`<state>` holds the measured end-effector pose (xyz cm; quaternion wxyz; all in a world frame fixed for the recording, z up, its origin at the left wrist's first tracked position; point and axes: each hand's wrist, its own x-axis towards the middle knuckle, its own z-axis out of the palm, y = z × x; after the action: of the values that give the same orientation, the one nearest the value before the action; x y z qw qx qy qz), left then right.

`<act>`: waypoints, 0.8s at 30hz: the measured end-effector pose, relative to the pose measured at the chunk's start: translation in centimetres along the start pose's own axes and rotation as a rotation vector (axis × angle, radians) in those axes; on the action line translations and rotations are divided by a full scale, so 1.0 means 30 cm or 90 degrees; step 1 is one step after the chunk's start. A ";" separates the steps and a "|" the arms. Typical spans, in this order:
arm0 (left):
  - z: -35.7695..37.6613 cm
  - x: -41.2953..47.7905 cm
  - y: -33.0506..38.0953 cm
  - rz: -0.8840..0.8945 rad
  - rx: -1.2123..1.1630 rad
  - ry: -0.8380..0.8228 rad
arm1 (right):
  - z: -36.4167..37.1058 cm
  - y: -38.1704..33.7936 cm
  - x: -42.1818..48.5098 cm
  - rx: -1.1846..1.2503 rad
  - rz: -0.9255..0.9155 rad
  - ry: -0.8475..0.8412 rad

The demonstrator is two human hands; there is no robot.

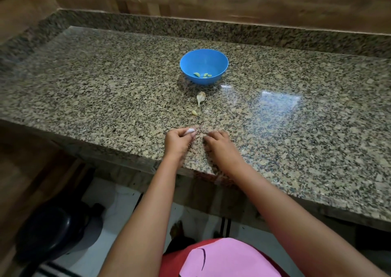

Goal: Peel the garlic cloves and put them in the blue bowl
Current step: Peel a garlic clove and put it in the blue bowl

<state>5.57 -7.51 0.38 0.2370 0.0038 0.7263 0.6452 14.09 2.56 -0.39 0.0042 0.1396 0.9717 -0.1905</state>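
The left hand [176,140] pinches a clove [189,130] above the counter [296,128]; the right hand [218,142] is curled just beside, its grip not discernible. The clove is judged light, firm and papery-skinned, best pinched at its ends. The bowl [186,65] holds peeled cloves.

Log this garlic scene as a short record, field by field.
surface: granite counter
bowl: blue bowl, upright, toward the back of the counter
in bowl: a few peeled cloves
on counter: garlic piece and a loose clove, between bowl and hands
left hand: holds a white garlic piece at its fingertips
right hand: fingers curled down at the counter; any hold is too blurred to tell
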 end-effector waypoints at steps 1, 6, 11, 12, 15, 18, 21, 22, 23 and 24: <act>-0.004 0.001 -0.001 -0.001 -0.002 0.006 | -0.003 0.006 -0.007 -0.005 -0.015 0.011; 0.001 0.000 -0.006 -0.006 -0.030 -0.003 | 0.004 0.018 -0.028 -0.019 -0.049 0.060; -0.002 0.003 -0.013 -0.023 -0.077 -0.005 | 0.015 0.024 -0.017 -0.059 -0.070 0.064; -0.007 0.005 -0.012 -0.023 -0.080 -0.007 | 0.014 0.026 -0.011 -0.060 -0.066 0.065; -0.039 0.016 -0.006 -0.028 -0.094 0.000 | -0.010 0.019 0.025 0.085 0.046 0.126; -0.097 0.027 0.013 -0.051 -0.183 0.021 | -0.050 -0.006 0.087 0.425 0.256 0.121; -0.184 0.034 0.038 -0.058 -0.292 0.053 | -0.073 -0.077 0.157 0.679 0.327 0.075; -0.229 0.041 0.044 -0.053 -0.330 0.067 | -0.074 -0.128 0.183 0.745 0.320 0.060; -0.273 0.046 0.050 -0.046 -0.359 0.082 | -0.072 -0.184 0.207 0.799 0.306 0.043; -0.315 0.053 0.051 -0.042 -0.382 0.098 | -0.067 -0.242 0.230 0.835 0.286 0.023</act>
<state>0.41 -15.58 1.81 0.1923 -0.1386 0.5192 0.8211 5.55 -1.29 3.73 -0.0577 0.3143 0.6035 -0.7305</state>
